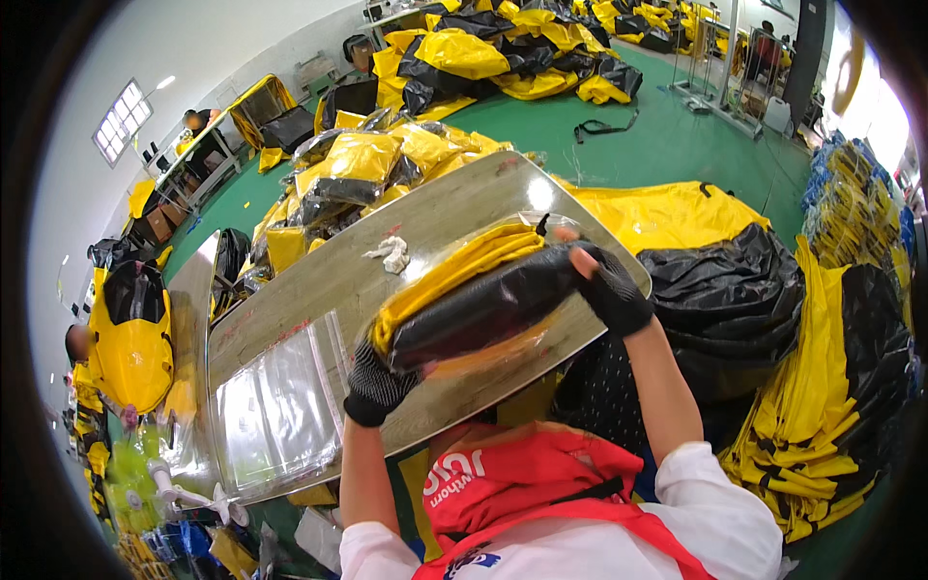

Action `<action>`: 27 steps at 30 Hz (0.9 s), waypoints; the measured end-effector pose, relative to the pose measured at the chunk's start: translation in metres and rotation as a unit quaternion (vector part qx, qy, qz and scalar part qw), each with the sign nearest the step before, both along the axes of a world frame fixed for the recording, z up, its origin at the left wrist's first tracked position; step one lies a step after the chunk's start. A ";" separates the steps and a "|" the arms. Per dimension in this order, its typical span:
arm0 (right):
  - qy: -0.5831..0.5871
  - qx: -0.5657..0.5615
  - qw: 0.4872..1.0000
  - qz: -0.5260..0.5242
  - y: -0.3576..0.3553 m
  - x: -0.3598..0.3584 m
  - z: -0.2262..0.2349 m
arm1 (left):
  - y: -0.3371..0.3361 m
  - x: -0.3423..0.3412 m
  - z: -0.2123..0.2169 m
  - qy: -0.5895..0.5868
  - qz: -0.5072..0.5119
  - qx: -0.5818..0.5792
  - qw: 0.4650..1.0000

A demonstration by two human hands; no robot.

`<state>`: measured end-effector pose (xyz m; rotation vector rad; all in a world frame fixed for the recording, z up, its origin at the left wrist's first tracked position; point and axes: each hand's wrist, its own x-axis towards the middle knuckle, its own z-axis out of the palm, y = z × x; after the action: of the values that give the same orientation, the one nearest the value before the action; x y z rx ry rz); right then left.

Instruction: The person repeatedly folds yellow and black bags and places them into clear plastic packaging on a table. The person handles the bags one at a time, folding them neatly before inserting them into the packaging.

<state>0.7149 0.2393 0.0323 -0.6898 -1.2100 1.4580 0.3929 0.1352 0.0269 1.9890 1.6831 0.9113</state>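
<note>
Above the metal worktop (319, 290): one folded yellow-and-black bundle (474, 300) in a clear plastic bag, held up at both ends. Left hand (377, 382), gloved, fingers closed around the lower end; right hand (609, 285), gloved, fingers closed over the upper end. Stack of clear bags (275, 411) lies left on the worktop; white rag (391, 253) beyond; packed bundles (358, 169) heaped behind.

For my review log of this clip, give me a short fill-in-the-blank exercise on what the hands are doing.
1. Both hands, left and right, wear black ____.
2. They hold a folded yellow-and-black fabric bundle in a clear ____ bag.
3. A crumpled white rag lies on the shiny ____ table.

Missing words: gloves; plastic; metal
</note>
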 end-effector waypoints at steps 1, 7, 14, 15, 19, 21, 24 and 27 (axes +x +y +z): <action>-0.012 0.002 1.000 0.011 0.007 -0.006 0.007 | 0.000 0.002 -0.003 0.022 -0.013 0.024 0.999; -0.057 0.067 0.991 -0.096 0.000 -0.047 0.019 | -0.036 0.022 -0.012 -0.378 0.107 0.104 0.914; -0.188 0.331 0.912 -0.151 -0.065 -0.036 0.123 | -0.076 0.010 0.067 -0.277 0.187 0.309 0.891; -0.121 0.392 0.893 -0.185 -0.075 -0.033 0.133 | -0.093 0.016 0.093 -0.277 0.161 0.317 0.893; -0.047 0.333 0.933 -0.127 -0.086 -0.028 0.144 | -0.136 -0.040 0.134 -0.407 0.133 0.142 0.893; -0.105 0.239 0.962 -0.084 -0.067 -0.040 0.123 | -0.093 -0.010 0.139 -0.363 0.174 0.063 0.913; -0.185 0.029 0.982 -0.005 -0.011 -0.048 0.079 | -0.024 -0.024 0.077 -0.450 0.127 -0.036 0.883; -0.304 0.219 0.906 -0.195 0.055 -0.092 -0.018 | 0.022 -0.062 -0.023 -0.486 0.136 -0.116 0.855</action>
<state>0.6232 0.2943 0.0143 -1.0367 -1.6838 0.6035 0.3304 0.1575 0.0040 0.8355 1.3442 1.4033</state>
